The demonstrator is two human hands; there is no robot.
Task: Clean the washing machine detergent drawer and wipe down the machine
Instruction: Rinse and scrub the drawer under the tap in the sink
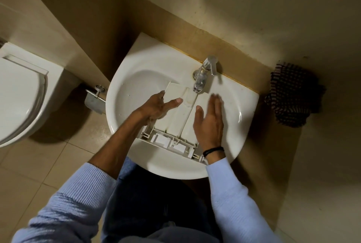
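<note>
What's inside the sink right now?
A white detergent drawer lies in the sink under the tap. The left hand grips its left edge; the right hand is open over its right side. The drain is out of sight under the drawer.

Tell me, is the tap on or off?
On, it seems: a thin line of water falls from the tap onto the drawer in the sink.

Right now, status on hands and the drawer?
Left hand grips detergent drawer by its left edge. Right hand open, flat over drawer's right side. Drawer lies in sink under faucet. Nothing in the way.
</note>
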